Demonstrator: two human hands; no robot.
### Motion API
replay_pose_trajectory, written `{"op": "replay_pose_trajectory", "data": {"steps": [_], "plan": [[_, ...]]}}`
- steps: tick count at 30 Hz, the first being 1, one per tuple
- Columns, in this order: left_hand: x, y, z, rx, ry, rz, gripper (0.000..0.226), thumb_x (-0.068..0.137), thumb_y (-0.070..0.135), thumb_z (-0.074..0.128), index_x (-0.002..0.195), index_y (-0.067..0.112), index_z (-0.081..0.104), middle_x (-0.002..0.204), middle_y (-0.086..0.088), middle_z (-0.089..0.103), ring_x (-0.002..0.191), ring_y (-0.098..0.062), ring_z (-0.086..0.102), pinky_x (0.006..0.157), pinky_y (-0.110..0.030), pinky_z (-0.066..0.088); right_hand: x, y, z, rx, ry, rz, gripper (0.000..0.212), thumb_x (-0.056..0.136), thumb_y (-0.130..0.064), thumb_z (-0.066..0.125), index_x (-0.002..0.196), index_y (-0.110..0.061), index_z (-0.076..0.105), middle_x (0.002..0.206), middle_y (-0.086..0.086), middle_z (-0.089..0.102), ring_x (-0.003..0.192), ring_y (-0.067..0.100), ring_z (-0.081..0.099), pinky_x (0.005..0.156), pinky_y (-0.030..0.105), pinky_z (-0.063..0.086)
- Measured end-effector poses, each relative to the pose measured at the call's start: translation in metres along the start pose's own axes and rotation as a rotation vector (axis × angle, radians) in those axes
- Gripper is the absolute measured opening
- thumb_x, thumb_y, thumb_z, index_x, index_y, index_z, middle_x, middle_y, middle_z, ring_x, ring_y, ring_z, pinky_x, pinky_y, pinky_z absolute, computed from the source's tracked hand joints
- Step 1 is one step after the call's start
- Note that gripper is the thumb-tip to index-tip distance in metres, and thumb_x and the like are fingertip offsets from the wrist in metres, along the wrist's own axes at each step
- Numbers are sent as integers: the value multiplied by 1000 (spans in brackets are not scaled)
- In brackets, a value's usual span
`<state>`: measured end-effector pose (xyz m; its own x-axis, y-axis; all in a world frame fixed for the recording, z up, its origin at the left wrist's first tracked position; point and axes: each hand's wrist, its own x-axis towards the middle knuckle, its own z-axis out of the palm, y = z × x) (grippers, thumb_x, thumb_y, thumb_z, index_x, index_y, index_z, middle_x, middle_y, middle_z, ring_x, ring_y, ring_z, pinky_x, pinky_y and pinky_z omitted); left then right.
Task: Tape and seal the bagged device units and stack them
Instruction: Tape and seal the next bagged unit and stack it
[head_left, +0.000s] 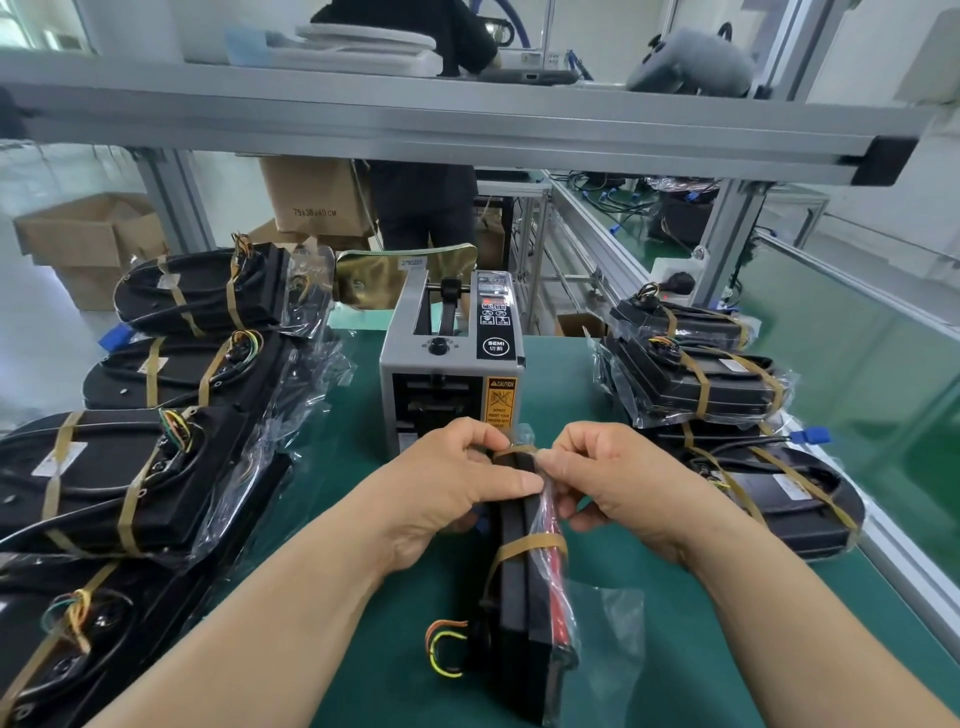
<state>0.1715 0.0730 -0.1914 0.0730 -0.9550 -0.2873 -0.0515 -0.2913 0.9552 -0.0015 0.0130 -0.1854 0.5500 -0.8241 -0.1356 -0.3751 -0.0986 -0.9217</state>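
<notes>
A black bagged device unit (522, 592) stands on its edge on the green mat, in front of the tape dispenser (451, 364). My left hand (457, 483) grips its far end from the left. My right hand (618, 478) pinches the bag and a brown tape strip (514, 451) over the top edge from the right. A second brown tape band (524, 548) wraps the unit lower down. Coloured wires (441, 649) stick out at its near end.
Stacks of taped bagged units lie to the left (130, 478) and to the right (696, 384). An aluminium frame rail (467, 119) crosses overhead. Cardboard boxes (88, 239) and a standing person (421, 208) are behind the bench.
</notes>
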Motion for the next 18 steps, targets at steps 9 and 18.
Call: {"op": "replay_pose_trajectory", "data": {"steps": [9,18], "plan": [[-19,-7,12,-30,167,56,45,75,25,83,112,27,57,85,0,62,68,-7,58,56,-20,44,-8,-8,18,-15,116,68,37,90,-47,65,78,-15,53,57,-4,62,52,8,58,55,24,52],[-44,-21,13,139,230,181,35,86,27,70,111,44,53,66,12,61,53,2,54,60,-26,46,-2,-23,14,-325,108,49,28,82,-44,75,85,-22,59,73,-11,55,63,6,48,57,23,38]]}}
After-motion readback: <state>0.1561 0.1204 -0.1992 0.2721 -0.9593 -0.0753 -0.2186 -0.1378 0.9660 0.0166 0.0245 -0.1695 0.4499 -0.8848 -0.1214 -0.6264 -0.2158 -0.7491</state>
